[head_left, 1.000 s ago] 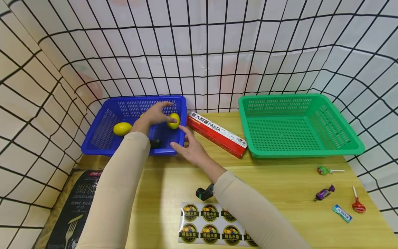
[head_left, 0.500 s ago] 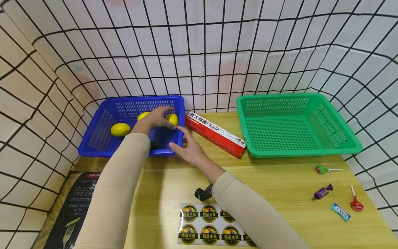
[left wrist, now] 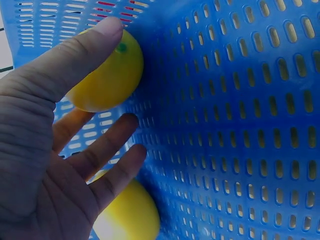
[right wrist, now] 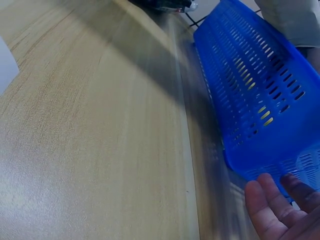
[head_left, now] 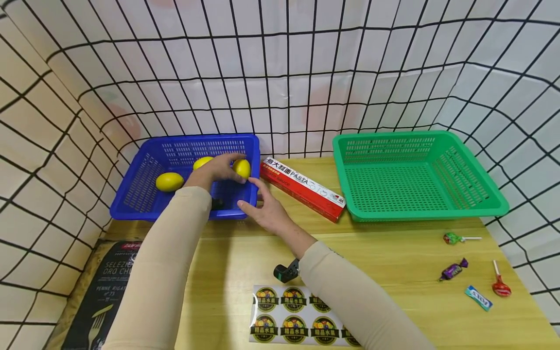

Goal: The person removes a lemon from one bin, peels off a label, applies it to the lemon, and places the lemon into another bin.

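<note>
In the head view, three yellow lemons lie in the blue basket (head_left: pixel 144 214). My left hand (head_left: pixel 220 167) reaches into it and pinches the right-hand lemon (head_left: pixel 242 168); in the left wrist view the thumb lies across this lemon (left wrist: pixel 112 75) while the other fingers spread below and behind it. Another lemon (left wrist: pixel 129 215) sits below those fingers. A third lemon (head_left: pixel 169 182) rests toward the basket's left end. My right hand (head_left: pixel 270 211) is at the basket's front right corner, its fingers loosely extended by the rim, nothing in its grasp.
A red pasta box (head_left: pixel 304 189) lies between the blue basket and a green basket (head_left: pixel 430 215). Candies and lollipops (head_left: pixel 501 289) are at right. A sticker sheet (head_left: pixel 280 313) lies in front, a black pasta bag (head_left: pixel 102 291) at left. Black wire grid (head_left: pixel 288 78) surrounds the table.
My left thumb and fingers have come closer around the right-hand lemon. The view shifted slightly at first. The right hand stays at the basket's corner.
</note>
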Action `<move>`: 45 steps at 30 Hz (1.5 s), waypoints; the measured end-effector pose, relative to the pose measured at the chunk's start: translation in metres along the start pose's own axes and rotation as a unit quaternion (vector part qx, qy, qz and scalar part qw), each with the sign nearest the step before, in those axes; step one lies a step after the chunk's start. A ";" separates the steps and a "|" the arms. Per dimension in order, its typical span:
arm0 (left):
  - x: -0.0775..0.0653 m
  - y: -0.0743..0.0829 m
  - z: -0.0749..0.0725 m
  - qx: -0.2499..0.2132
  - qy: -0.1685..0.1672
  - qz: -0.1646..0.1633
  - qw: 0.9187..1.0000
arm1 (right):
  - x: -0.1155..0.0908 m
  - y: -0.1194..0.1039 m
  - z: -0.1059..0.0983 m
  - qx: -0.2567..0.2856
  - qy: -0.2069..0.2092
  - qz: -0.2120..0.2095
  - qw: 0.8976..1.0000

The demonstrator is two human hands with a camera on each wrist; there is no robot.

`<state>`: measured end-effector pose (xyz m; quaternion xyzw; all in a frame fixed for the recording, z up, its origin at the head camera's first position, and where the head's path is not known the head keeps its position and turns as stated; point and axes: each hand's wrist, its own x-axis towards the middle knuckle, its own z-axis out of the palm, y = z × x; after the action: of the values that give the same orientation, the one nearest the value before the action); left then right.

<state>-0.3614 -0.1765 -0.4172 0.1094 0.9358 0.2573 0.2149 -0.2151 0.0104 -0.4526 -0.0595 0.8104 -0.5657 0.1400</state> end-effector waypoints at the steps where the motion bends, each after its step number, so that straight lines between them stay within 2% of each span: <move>1: 0.000 0.000 0.000 0.000 -0.003 -0.002 1.000 | 0.000 0.000 0.000 0.002 0.000 0.000 1.000; 8: 0.001 0.001 0.000 -0.005 -0.016 -0.014 1.000 | 0.001 0.000 0.001 0.002 0.001 0.004 1.000; 18: -0.002 0.001 -0.001 -0.007 -0.010 -0.014 1.000 | 0.001 -0.002 0.000 -0.001 0.003 0.006 1.000; 22: -0.002 0.003 -0.001 0.011 -0.008 -0.013 1.000 | -0.001 -0.004 0.000 -0.003 0.003 0.009 1.000; 30: -0.005 0.011 -0.005 0.054 0.017 0.019 0.998 | -0.001 -0.005 -0.001 0.008 0.007 0.003 1.000; 37: -0.020 0.013 -0.016 0.069 0.020 0.029 0.997 | 0.000 -0.006 0.001 0.010 0.005 0.003 1.000; 45: -0.044 0.024 -0.033 0.080 0.051 0.002 0.995 | 0.000 -0.006 0.000 -0.002 0.010 0.004 1.000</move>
<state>-0.3354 -0.1846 -0.3635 0.1147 0.9629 0.1871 0.1571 -0.2151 0.0086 -0.4464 -0.0511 0.8132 -0.5640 0.1340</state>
